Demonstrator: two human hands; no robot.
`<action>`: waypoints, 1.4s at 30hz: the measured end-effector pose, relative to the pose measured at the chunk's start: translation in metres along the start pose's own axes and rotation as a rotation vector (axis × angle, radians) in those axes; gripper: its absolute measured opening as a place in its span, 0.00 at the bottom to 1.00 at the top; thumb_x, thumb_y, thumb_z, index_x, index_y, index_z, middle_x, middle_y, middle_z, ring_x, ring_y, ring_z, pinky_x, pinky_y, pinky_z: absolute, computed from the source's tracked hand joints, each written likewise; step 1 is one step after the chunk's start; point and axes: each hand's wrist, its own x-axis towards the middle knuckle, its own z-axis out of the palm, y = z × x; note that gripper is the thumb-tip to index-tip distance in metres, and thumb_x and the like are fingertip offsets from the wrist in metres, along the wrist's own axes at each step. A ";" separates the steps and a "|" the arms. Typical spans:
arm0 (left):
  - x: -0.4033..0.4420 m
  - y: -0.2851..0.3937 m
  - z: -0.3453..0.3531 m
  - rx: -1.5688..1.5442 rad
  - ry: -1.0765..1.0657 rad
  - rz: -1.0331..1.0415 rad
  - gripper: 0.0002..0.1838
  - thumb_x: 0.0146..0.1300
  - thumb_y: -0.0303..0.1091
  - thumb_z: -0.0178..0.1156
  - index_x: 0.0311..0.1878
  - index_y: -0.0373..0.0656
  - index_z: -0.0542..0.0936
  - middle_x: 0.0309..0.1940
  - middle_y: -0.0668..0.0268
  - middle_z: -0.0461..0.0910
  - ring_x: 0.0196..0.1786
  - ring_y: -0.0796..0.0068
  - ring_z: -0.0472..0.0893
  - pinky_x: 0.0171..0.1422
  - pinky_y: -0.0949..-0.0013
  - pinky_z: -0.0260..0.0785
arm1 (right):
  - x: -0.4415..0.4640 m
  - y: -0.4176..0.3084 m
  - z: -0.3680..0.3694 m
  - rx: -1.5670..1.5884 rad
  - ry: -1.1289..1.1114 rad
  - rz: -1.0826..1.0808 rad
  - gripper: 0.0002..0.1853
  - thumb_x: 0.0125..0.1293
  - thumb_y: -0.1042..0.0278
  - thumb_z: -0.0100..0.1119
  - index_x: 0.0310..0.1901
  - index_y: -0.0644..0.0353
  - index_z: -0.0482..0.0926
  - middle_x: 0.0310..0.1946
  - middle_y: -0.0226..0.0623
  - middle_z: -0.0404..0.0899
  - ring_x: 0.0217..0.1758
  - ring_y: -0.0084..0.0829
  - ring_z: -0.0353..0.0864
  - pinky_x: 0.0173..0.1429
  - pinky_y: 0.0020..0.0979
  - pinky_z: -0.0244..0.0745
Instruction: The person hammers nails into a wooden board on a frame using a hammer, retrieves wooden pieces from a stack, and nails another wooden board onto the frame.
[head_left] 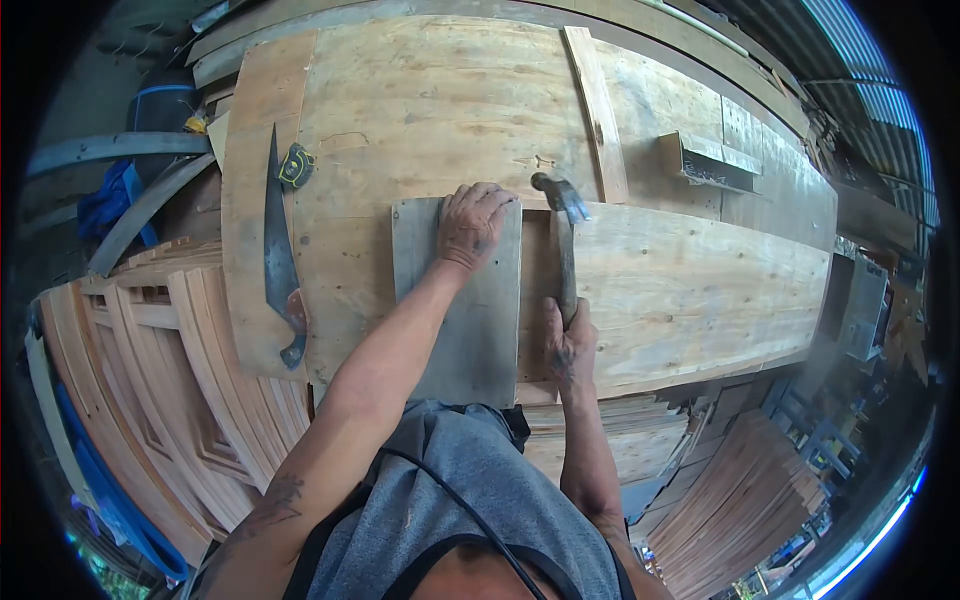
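Note:
A weathered grey board lies lengthwise from my body out over the plywood worktop. My left hand rests on its far end, fingers bent and closed over the edge near the right corner. Whether a nail is between those fingertips is too small to tell. My right hand is wrapped round the lower handle of a claw hammer. The hammer stands just right of the board, its metal head pointing away from me and slightly blurred.
On the plywood worktop, a handsaw and a tape measure lie at left. A wood strip and an open box of small pieces sit at far right. Panelled wooden frames are stacked at lower left.

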 end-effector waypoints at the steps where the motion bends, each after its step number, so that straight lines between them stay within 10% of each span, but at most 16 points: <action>1: 0.001 0.000 -0.001 -0.031 0.019 -0.005 0.17 0.69 0.35 0.65 0.60 0.50 0.84 0.55 0.64 0.82 0.55 0.57 0.81 0.61 0.54 0.72 | -0.005 -0.004 -0.006 0.104 0.044 -0.026 0.19 0.79 0.52 0.66 0.43 0.61 0.72 0.21 0.47 0.77 0.23 0.45 0.81 0.30 0.41 0.74; 3: 0.000 0.000 -0.006 0.016 0.050 -0.004 0.22 0.70 0.34 0.63 0.66 0.49 0.80 0.60 0.60 0.79 0.59 0.54 0.79 0.64 0.52 0.71 | -0.009 -0.027 -0.023 0.315 0.132 -0.086 0.18 0.79 0.53 0.65 0.43 0.61 0.74 0.22 0.42 0.78 0.23 0.37 0.80 0.31 0.36 0.73; 4: -0.008 -0.001 -0.012 0.095 0.057 -0.002 0.24 0.70 0.34 0.62 0.70 0.48 0.77 0.63 0.59 0.77 0.60 0.53 0.78 0.65 0.51 0.70 | -0.009 -0.033 -0.021 0.383 0.232 -0.292 0.17 0.82 0.54 0.59 0.45 0.60 0.70 0.24 0.22 0.71 0.23 0.15 0.67 0.27 0.21 0.62; 6: -0.014 -0.003 -0.012 0.210 0.043 -0.058 0.28 0.71 0.34 0.60 0.74 0.47 0.74 0.65 0.57 0.75 0.63 0.52 0.76 0.67 0.50 0.69 | -0.019 -0.045 -0.024 0.583 0.214 -0.318 0.15 0.81 0.56 0.61 0.44 0.60 0.71 0.25 0.22 0.70 0.25 0.14 0.66 0.27 0.20 0.61; 11: -0.017 -0.001 -0.013 0.289 -0.005 -0.160 0.28 0.73 0.36 0.58 0.75 0.46 0.72 0.65 0.56 0.74 0.64 0.51 0.75 0.71 0.50 0.67 | 0.006 -0.007 0.010 -0.134 -0.127 0.095 0.15 0.77 0.59 0.66 0.51 0.61 0.74 0.34 0.67 0.83 0.41 0.71 0.82 0.40 0.57 0.74; 14: -0.021 -0.014 -0.001 0.308 0.045 -0.137 0.29 0.72 0.38 0.59 0.76 0.48 0.72 0.66 0.57 0.74 0.64 0.52 0.76 0.68 0.50 0.68 | 0.025 -0.010 0.002 0.000 0.043 -0.067 0.16 0.77 0.58 0.67 0.52 0.62 0.75 0.32 0.62 0.83 0.37 0.68 0.83 0.39 0.53 0.76; 16: -0.022 -0.014 -0.003 0.227 0.089 -0.127 0.29 0.72 0.37 0.59 0.75 0.48 0.72 0.66 0.56 0.74 0.65 0.50 0.76 0.69 0.50 0.68 | 0.024 -0.051 -0.020 0.151 0.280 -0.345 0.16 0.80 0.58 0.64 0.43 0.62 0.73 0.21 0.34 0.74 0.21 0.23 0.71 0.26 0.34 0.68; 18: -0.022 -0.015 -0.004 0.162 0.120 -0.134 0.29 0.72 0.35 0.59 0.75 0.47 0.72 0.65 0.56 0.75 0.65 0.49 0.76 0.70 0.49 0.68 | 0.008 -0.064 -0.033 0.535 0.261 -0.391 0.14 0.80 0.60 0.62 0.43 0.63 0.72 0.23 0.31 0.73 0.21 0.19 0.67 0.23 0.28 0.64; 21: -0.019 -0.013 -0.005 0.111 0.140 -0.156 0.28 0.71 0.32 0.58 0.75 0.46 0.72 0.65 0.54 0.75 0.65 0.48 0.76 0.72 0.48 0.68 | 0.003 0.003 -0.005 0.497 0.213 -0.643 0.10 0.78 0.64 0.60 0.42 0.60 0.72 0.23 0.30 0.69 0.19 0.26 0.66 0.22 0.33 0.65; 24: -0.031 -0.012 -0.007 0.090 0.128 -0.194 0.28 0.69 0.29 0.57 0.73 0.44 0.72 0.64 0.52 0.74 0.64 0.47 0.77 0.71 0.48 0.70 | 0.006 0.024 0.018 -0.150 -0.048 -0.047 0.17 0.78 0.55 0.66 0.40 0.60 0.72 0.20 0.31 0.71 0.19 0.36 0.69 0.25 0.41 0.68; 25: -0.037 -0.010 -0.005 0.055 0.115 -0.224 0.28 0.68 0.28 0.57 0.72 0.43 0.73 0.64 0.51 0.74 0.64 0.47 0.77 0.70 0.48 0.70 | 0.013 0.025 0.018 -0.146 -0.020 -0.018 0.18 0.77 0.57 0.67 0.44 0.64 0.72 0.20 0.45 0.77 0.21 0.42 0.78 0.27 0.43 0.69; 30: -0.022 -0.020 -0.007 0.010 0.241 -0.156 0.28 0.64 0.24 0.55 0.70 0.42 0.73 0.61 0.49 0.75 0.62 0.45 0.78 0.68 0.49 0.73 | 0.021 -0.064 -0.032 0.384 0.319 -0.264 0.17 0.81 0.54 0.62 0.42 0.59 0.70 0.21 0.27 0.71 0.21 0.20 0.69 0.25 0.28 0.65; 34: -0.021 -0.021 -0.005 -0.064 0.261 -0.189 0.27 0.64 0.21 0.54 0.68 0.42 0.74 0.57 0.50 0.76 0.59 0.47 0.79 0.65 0.51 0.74 | 0.005 -0.056 -0.019 0.615 0.344 -0.642 0.17 0.81 0.56 0.59 0.39 0.59 0.70 0.20 0.31 0.71 0.22 0.24 0.73 0.26 0.32 0.72; 36: -0.021 -0.022 -0.009 -0.094 0.247 -0.221 0.25 0.65 0.20 0.53 0.66 0.42 0.74 0.53 0.51 0.77 0.57 0.48 0.79 0.63 0.52 0.75 | -0.001 0.019 0.014 0.056 0.014 -0.167 0.14 0.76 0.62 0.65 0.44 0.63 0.72 0.21 0.38 0.75 0.23 0.31 0.75 0.30 0.40 0.73; 42: -0.022 -0.029 -0.010 -0.155 0.285 -0.189 0.20 0.66 0.20 0.54 0.61 0.41 0.76 0.45 0.53 0.79 0.49 0.50 0.81 0.56 0.53 0.75 | 0.024 -0.082 -0.029 0.257 0.172 -0.156 0.15 0.82 0.61 0.58 0.38 0.61 0.71 0.19 0.30 0.72 0.19 0.22 0.70 0.25 0.29 0.64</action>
